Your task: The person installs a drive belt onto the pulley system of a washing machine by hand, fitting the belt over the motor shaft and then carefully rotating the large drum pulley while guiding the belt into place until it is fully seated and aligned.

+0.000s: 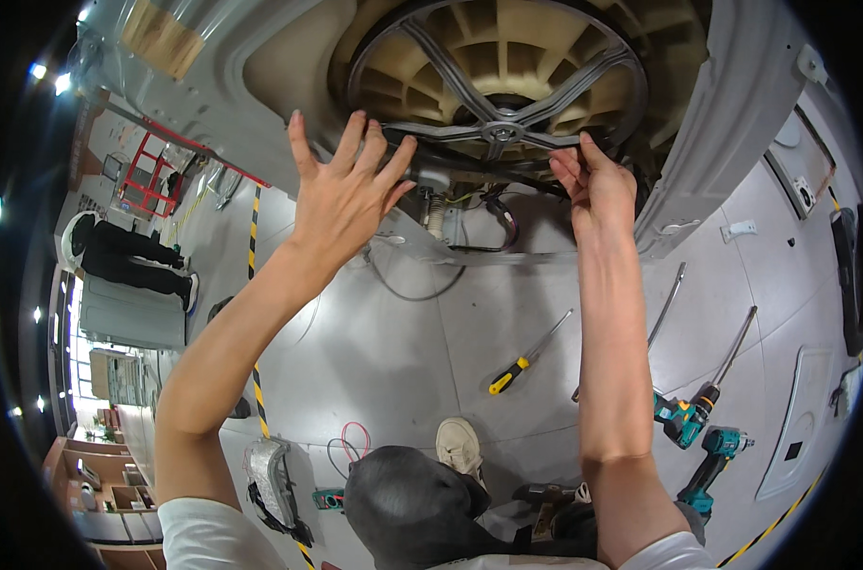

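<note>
A spoked metal pulley wheel (503,131) sits at the back of a washing machine's tub (504,60), inside a grey metal cabinet (723,128). At the wheel's lower left, my left hand (353,174) has its fingers spread, with fingertips at the rim and the dark drive belt (467,162). My right hand (599,182) has thumb and fingers closed at the wheel's lower right rim, by the belt; what lies between them is partly hidden. Below the wheel are a ribbed shock absorber or spring-like part (435,214) and a wire bundle (504,214).
A yellow-and-black screwdriver (511,375) lies on the floor. Two teal power drills (688,413) (720,449), a metal panel (796,424) and a multimeter (328,499) lie nearby. A grey hose (417,296) trails below the cabinet. Another person (128,249) is at far left.
</note>
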The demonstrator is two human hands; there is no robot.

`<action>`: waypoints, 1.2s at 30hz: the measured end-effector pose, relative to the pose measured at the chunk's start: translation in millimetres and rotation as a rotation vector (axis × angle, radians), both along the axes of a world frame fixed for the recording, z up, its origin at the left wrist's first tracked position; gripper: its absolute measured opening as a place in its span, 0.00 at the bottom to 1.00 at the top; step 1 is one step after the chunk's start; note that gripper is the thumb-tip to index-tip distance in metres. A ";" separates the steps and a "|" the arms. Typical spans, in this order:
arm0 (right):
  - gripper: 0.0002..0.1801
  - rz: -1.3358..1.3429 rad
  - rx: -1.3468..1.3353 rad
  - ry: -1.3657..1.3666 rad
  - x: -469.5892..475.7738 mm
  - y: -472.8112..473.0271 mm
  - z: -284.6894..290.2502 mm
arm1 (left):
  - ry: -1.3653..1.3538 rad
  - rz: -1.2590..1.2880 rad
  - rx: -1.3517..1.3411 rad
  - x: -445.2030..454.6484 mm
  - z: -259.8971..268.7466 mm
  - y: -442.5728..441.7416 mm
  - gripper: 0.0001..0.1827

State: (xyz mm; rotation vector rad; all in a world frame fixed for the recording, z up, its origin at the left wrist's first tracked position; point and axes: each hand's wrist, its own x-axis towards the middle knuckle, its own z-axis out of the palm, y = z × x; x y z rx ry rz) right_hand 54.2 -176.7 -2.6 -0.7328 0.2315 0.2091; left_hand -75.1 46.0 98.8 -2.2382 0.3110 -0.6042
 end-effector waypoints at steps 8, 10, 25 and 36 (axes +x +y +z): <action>0.10 -0.005 0.002 -0.009 1.1 -2.2 -0.3 | -0.014 -0.030 0.002 1.7 -2.7 -0.5 0.24; 0.10 -0.009 -0.010 -0.009 -0.1 -2.9 2.3 | -0.011 -0.032 0.004 1.5 -3.6 0.0 0.24; 0.10 -0.062 -0.123 -0.058 -4.0 -6.4 13.6 | 0.028 -0.092 -0.057 5.7 -17.7 2.4 0.25; 0.10 -0.102 -0.210 -0.156 -3.1 -13.8 27.2 | 0.051 -0.135 -0.118 14.4 -37.4 -4.6 0.25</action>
